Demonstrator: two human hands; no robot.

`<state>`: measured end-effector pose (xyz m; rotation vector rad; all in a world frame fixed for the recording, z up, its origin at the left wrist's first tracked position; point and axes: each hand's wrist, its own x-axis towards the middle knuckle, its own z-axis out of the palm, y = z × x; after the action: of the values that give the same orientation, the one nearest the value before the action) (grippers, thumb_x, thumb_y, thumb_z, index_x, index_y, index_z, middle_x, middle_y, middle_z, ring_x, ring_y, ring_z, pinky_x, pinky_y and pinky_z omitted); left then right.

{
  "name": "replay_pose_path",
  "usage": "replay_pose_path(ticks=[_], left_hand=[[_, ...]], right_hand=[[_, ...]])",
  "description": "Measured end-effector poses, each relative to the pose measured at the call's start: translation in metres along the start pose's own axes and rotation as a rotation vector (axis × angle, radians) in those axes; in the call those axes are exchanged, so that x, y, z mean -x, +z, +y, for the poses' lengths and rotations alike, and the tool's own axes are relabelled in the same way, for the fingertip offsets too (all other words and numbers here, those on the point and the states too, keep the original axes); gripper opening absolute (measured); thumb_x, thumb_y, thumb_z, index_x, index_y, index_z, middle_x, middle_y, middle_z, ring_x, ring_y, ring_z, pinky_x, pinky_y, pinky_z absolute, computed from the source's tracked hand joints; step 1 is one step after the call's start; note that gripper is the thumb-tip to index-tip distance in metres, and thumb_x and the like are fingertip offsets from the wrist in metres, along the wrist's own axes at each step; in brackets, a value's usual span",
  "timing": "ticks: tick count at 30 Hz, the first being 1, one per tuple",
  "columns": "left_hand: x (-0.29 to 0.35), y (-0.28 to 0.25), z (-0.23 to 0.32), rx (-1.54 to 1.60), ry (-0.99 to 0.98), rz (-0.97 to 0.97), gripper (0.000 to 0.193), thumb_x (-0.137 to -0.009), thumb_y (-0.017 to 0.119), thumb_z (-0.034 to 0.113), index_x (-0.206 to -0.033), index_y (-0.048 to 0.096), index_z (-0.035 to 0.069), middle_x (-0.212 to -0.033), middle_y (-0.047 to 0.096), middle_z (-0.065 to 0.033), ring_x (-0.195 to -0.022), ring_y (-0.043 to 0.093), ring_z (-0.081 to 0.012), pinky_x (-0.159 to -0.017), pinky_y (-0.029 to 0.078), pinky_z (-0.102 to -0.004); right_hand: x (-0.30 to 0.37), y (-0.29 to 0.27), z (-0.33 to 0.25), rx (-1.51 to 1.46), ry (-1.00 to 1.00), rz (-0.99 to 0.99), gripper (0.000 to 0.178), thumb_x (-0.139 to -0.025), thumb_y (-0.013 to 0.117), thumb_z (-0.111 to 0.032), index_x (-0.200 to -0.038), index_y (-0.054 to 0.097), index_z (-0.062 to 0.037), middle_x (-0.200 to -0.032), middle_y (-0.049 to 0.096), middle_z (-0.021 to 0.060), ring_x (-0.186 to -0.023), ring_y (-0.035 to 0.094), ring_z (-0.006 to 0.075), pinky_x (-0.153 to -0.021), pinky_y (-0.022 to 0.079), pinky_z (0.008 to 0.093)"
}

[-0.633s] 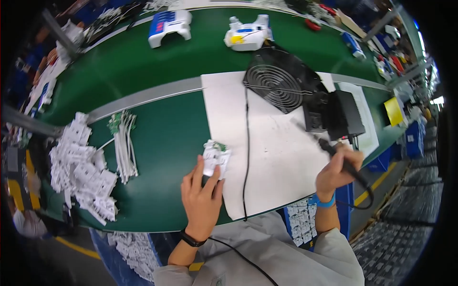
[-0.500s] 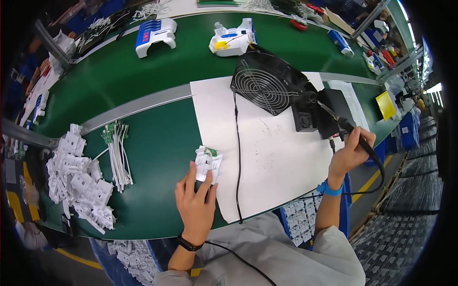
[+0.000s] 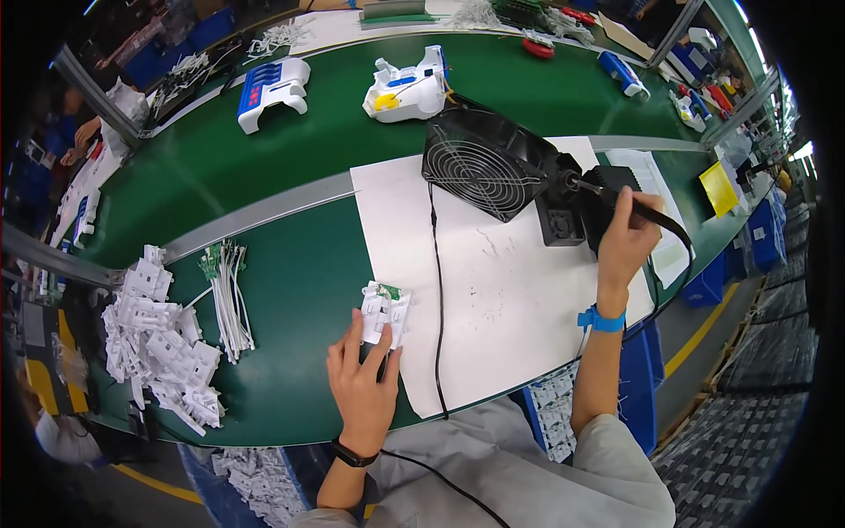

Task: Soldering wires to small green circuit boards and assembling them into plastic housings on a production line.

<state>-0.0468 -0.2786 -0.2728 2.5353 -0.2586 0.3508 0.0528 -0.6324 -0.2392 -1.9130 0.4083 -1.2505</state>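
My left hand lies at the left edge of the white sheet. Its fingertips grip the lower end of a white plastic part, which has a small green circuit board at its far end. My right hand is closed around a soldering iron beyond the sheet's right side. The iron's metal tip points left, at the black holder beside the fan; whether it touches inside is hidden. A black cable trails from the iron's rear end.
A black fan with a wire grille stands at the sheet's far edge. On the left lie a heap of white plastic parts and a bundle of white wires with green boards. White-and-blue housings sit on the green belt beyond a metal rail.
My right hand has swung left and away from me, bringing the iron's tip to the black holder. The left hand keeps its grip on the plastic part. The housings beyond the rail have shifted left.
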Motion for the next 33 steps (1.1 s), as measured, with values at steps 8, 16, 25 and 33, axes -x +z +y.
replay_pose_path(ticks=[8,16,25,33], left_hand=[[-0.001,-0.001,0.004,-0.028,0.02,0.02,0.035,-0.074,0.082,0.006,-0.109,0.077,0.007,-0.142,0.059,-0.0152,-0.104,0.057,-0.0333,-0.09,0.049,-0.0412],[-0.001,-0.002,0.005,0.034,0.015,0.018,0.033,-0.076,0.082,0.008,-0.108,0.077,0.008,-0.139,0.06,-0.0146,-0.103,0.056,-0.0343,-0.089,0.05,-0.0415],[-0.002,-0.009,0.002,0.007,0.006,0.036,0.041,-0.078,0.082,0.015,-0.119,0.074,0.011,-0.14,0.059,-0.0139,-0.097,0.057,-0.0324,-0.086,0.051,-0.0393],[-0.017,-0.028,-0.005,-0.006,-0.063,0.081,0.056,-0.079,0.079,0.011,-0.133,0.064,0.008,-0.143,0.053,-0.0197,-0.103,0.056,-0.0364,-0.09,0.05,-0.0418]], right_hand=[[0.008,0.024,0.023,0.13,0.024,-0.31,0.012,-0.099,0.064,-0.013,-0.101,0.059,-0.0016,-0.072,0.058,0.0077,-0.065,0.054,0.0137,-0.061,0.043,0.0293],[-0.007,0.016,0.02,-0.012,0.061,-0.333,0.014,-0.092,0.071,-0.008,-0.095,0.061,0.0008,-0.073,0.058,0.0062,-0.067,0.052,0.013,-0.063,0.043,0.0292],[0.018,-0.005,0.035,0.02,0.238,-0.422,0.026,-0.095,0.071,-0.019,-0.107,0.065,0.0028,-0.085,0.066,0.0047,-0.06,0.05,0.0076,-0.057,0.039,0.0246],[0.029,-0.002,0.012,-0.076,0.263,-0.358,0.048,-0.1,0.063,-0.015,-0.141,0.045,0.0027,-0.066,0.05,-0.002,-0.062,0.041,0.005,-0.059,0.031,0.0212]])
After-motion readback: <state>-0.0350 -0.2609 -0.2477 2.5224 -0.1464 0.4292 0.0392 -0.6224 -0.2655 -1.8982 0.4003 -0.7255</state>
